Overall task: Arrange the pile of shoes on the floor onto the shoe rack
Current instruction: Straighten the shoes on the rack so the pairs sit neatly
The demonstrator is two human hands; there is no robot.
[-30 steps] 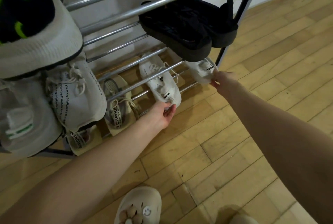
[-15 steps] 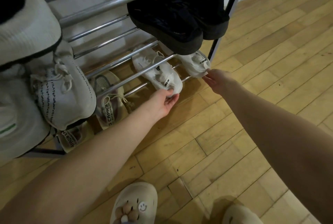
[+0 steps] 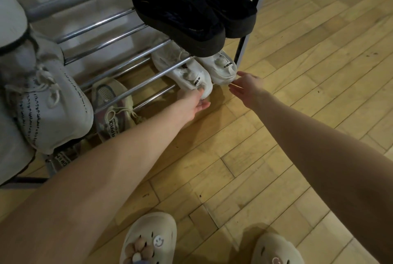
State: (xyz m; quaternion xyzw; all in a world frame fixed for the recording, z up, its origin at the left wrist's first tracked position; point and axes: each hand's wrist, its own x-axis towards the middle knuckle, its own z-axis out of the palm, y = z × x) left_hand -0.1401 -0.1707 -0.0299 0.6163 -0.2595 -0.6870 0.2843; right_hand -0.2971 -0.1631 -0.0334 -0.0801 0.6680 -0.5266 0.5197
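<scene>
A metal shoe rack [image 3: 136, 82] fills the upper left. Two white sneakers lie on its lowest bars at the right end. My left hand [image 3: 191, 105] grips the toe of the left white sneaker [image 3: 187, 74]. My right hand [image 3: 246, 88] is off the right white sneaker [image 3: 221, 66], fingers apart, just in front of its toe. A pair of black shoes [image 3: 191, 15] rests on the shelf above them.
White knit sneakers [image 3: 53, 106] with black lettering sit on the rack's left. A beige mesh sneaker [image 3: 114, 110] lies on the bottom level. The rack's black post [image 3: 244, 44] stands at the right. My feet wear cream clogs [image 3: 148, 240] on the wooden floor [image 3: 297, 72].
The two white sneakers have slid closer together at the rack's right end. My right hand has let go of the right sneaker's toe and drawn back slightly; my left hand still holds its shoe.
</scene>
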